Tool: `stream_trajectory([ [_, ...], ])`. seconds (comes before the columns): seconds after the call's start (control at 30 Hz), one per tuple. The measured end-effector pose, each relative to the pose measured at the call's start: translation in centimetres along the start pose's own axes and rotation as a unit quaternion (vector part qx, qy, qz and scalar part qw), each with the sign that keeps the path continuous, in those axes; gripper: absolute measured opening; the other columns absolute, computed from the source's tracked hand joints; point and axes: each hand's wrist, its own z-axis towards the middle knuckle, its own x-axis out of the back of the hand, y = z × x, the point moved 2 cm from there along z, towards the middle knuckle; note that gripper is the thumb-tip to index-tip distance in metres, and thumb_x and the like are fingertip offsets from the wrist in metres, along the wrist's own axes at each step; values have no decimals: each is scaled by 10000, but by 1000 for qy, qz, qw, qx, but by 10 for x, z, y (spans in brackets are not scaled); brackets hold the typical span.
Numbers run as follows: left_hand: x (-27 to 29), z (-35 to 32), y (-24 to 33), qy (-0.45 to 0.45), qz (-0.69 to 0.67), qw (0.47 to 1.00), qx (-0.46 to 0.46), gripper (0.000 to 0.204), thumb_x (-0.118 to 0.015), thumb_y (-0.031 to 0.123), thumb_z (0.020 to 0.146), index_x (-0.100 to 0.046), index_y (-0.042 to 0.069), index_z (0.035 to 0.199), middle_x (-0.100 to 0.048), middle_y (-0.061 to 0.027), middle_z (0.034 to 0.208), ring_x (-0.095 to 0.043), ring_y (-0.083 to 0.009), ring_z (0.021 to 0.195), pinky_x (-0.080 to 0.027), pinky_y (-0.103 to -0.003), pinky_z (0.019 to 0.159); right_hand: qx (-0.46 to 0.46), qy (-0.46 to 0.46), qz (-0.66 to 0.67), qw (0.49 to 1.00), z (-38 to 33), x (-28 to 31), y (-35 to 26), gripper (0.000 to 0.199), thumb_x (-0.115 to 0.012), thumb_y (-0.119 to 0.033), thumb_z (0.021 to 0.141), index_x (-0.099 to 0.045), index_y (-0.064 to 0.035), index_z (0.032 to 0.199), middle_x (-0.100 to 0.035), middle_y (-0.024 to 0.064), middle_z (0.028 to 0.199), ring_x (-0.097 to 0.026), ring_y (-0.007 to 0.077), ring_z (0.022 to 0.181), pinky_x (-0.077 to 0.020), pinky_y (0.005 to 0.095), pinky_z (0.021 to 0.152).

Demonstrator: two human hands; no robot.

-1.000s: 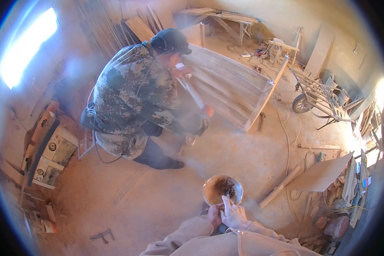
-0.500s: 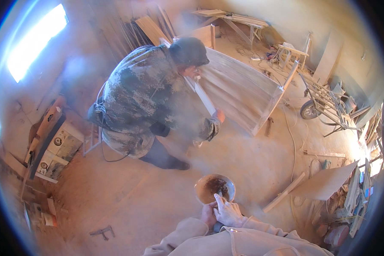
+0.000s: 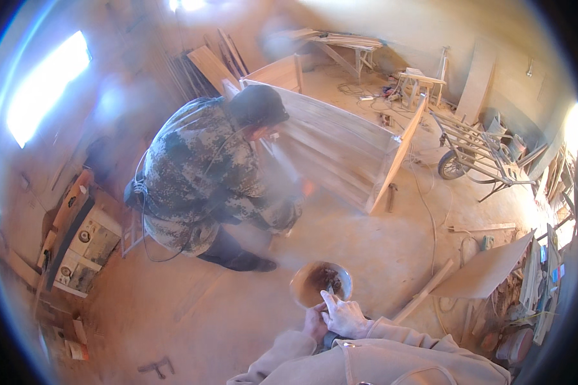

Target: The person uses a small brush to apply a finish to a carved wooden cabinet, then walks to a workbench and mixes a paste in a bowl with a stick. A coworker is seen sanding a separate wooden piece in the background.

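In front of me is a round metal bowl [image 3: 302,296] with dark brown, lumpy paste [image 3: 324,280] inside. My left hand [image 3: 315,323] is closed at its near rim and grips it. My right hand [image 3: 345,319] is closed just beside it, the index finger stretched toward the paste along a thin blade-like tool [image 3: 331,290]. Most of that tool is hidden by the fingers. Something dark shows below my hands, too covered to name.
A crouching co-worker [image 3: 205,167] in camouflage clothing leans over a large wooden panel frame [image 3: 340,141]. A handcart [image 3: 485,157] stands at the right, near a tilted board [image 3: 485,269] and scrap wood. A clamp-like tool [image 3: 156,367] lies on the dusty floor.
The view has shifted slightly, so the room sits a little differently. The co-worker's arm and white strip have moved and look blurred. My hands stay at the bowl.
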Motion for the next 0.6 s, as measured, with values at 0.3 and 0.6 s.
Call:
stream_trajectory([
  [0.3, -15, -10, -29, 90, -192, 973, 95, 404, -367, 247, 1000, -547, -13, 1251, -601, -201, 1193, -593, -322, 1117, -476, -480, 1001, 26, -49, 21, 998, -17, 2, 11, 578, -530, -238, 912, -316, -12, 1399, -564, 284, 1219, -652, 451, 932, -509, 555, 804],
  [0.6, -3, -41, -33, 98, 43, 994, -23, 363, -429, 242, 988, -577, -3, 1211, -607, -199, 1198, -586, -322, 1120, -454, -492, 1016, 59, -94, 38, 993, -18, -7, 1, 482, -522, -217, 906, -361, -40, 1325, -598, 260, 1160, -650, 461, 894, -507, 555, 783],
])
